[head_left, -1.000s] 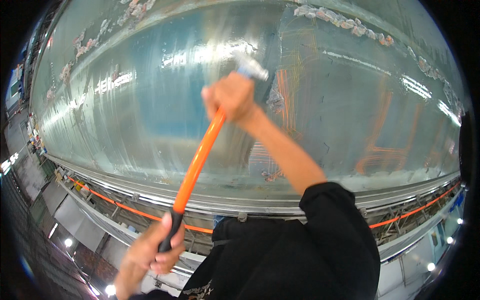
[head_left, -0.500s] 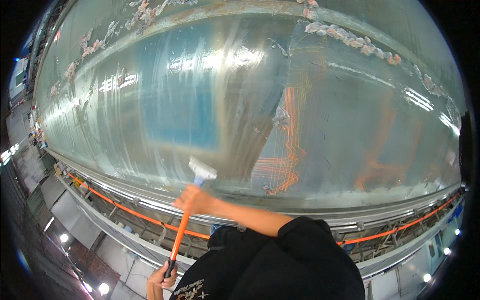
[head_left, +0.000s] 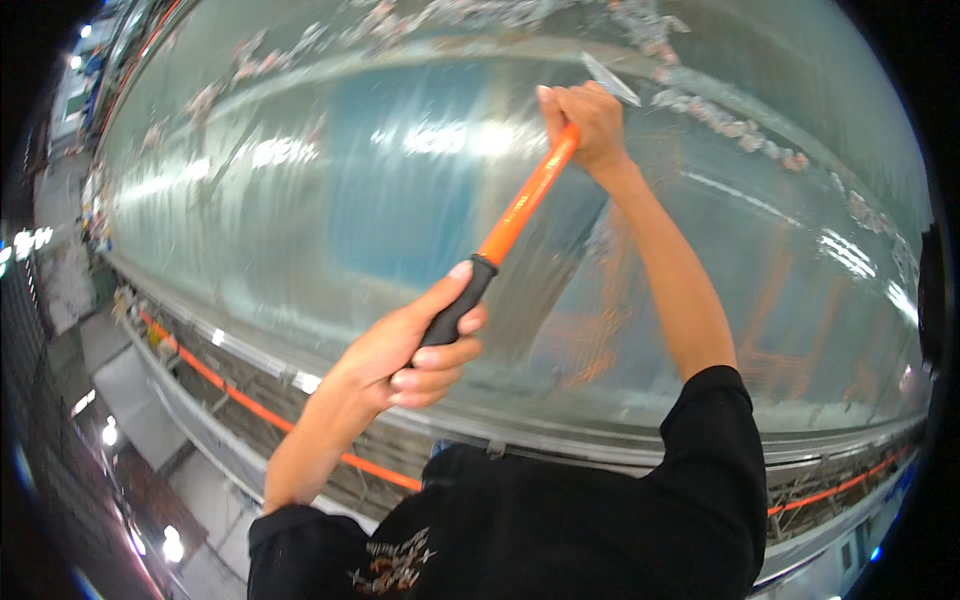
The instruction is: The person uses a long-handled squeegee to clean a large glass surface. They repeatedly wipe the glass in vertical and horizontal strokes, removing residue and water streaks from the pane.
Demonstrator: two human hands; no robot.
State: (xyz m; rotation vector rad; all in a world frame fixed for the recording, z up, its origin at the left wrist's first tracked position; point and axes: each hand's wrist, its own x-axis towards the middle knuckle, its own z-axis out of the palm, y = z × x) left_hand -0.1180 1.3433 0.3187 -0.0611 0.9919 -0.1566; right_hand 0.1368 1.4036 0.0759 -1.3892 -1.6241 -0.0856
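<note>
Both of my hands are closed round one long-handled scraper [head_left: 525,205]. My left hand [head_left: 415,350] wraps the black grip at its near end. Farther out, my right hand [head_left: 590,125] holds the orange shaft close to the head. The scraper's wide pale blade [head_left: 611,82] reaches the far part of a large glossy surface [head_left: 480,375], close to a raised ridge. Whether the blade touches the surface cannot be made out. Crumpled pinkish-grey scrapings [head_left: 735,128] lie in clumps along the ridge, right of the blade.
A blue rectangular patch [head_left: 405,190] shows on the surface, with streaks across it. Orange line marks [head_left: 775,330] lie to the right. Along the near side run a metal edge [head_left: 585,440] and an orange strip [head_left: 240,400]. Lamps reflect brightly off the surface.
The scraper has swung away from me and to the right, from the near edge to the far ridge. Both hands travelled with it, keeping their hold, and the view has shifted slightly.
</note>
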